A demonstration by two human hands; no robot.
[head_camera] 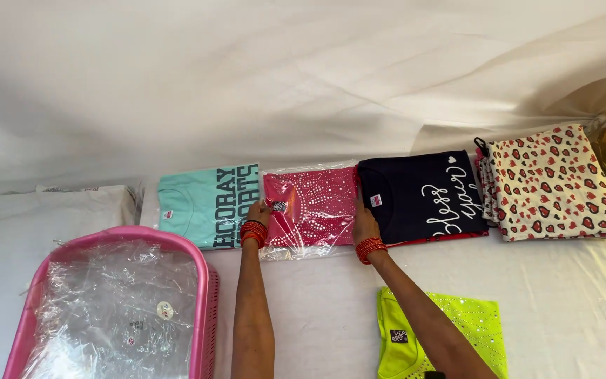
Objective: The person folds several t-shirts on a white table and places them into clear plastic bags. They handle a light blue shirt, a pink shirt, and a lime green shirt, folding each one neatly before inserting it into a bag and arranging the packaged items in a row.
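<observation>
At the centre of the frame a pink folded garment in a clear plastic bag (311,207) lies on the white-covered table (569,302). The left hand (259,213) grips its left edge, fingers closed on the plastic; the right hand (364,223) lies flat and open against its right edge. A mint printed shirt (205,203) touches the bag on the left, a navy shirt (422,193) on the right, with a heart-patterned cloth (559,182) further right. A pink basket of plastic bags (201,309) fills the lower left; a neon green top (471,323) lies partly under the right forearm.
</observation>
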